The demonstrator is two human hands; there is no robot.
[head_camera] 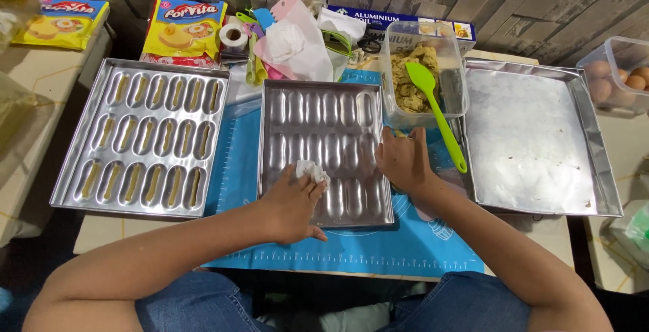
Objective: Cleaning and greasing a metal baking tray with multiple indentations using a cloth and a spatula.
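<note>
Left hand (292, 207) pinching a white paper wad (311, 170) against the middle mould tray (324, 153) on the blue mat (378, 251); right hand (404, 159) flat, fingers spread, steadying the tray's right edge; left mould tray (143, 137) seemingly greased already; dough tub (422, 75) beyond, untouched.

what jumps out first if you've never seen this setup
Three metal trays in a row: a moulded tray on the left, a matching middle tray on the blue mat, and a flat tray on the right. The left hand presses a white wad into the middle tray; the right hand steadies its edge. Behind, a green spatula leans in a tub of dough.
</note>
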